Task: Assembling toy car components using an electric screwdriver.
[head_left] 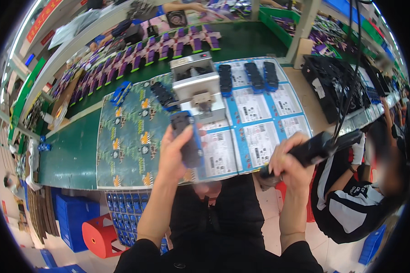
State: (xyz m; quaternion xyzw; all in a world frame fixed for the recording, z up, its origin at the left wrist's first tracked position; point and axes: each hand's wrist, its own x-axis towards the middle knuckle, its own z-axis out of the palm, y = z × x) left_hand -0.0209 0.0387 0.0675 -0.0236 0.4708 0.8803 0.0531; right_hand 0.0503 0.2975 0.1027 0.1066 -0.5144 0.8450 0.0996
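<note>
My left hand [171, 157] is closed around a blue toy car [187, 136], its dark underside facing up and my thumb lying across it. In my right hand [290, 160] is a black electric screwdriver [313, 149] with a cable rising from it. The tool's lower end points down beside the table's front edge, apart from the car. Behind the car stands a grey metal fixture [197, 88]. Right of that fixture, three dark-and-blue toy cars [254, 76] rest on the sheets; a similar car [163, 94] lies at its left, and a blue one [120, 93] farther left.
Printed sheets [255, 136] cover the bench. A conveyor [241, 41] with rows of purple parts runs behind. At right are a black crate [335, 86] and a seated co-worker [351, 204]. A red stool [100, 236] and blue bin [77, 223] stand below left.
</note>
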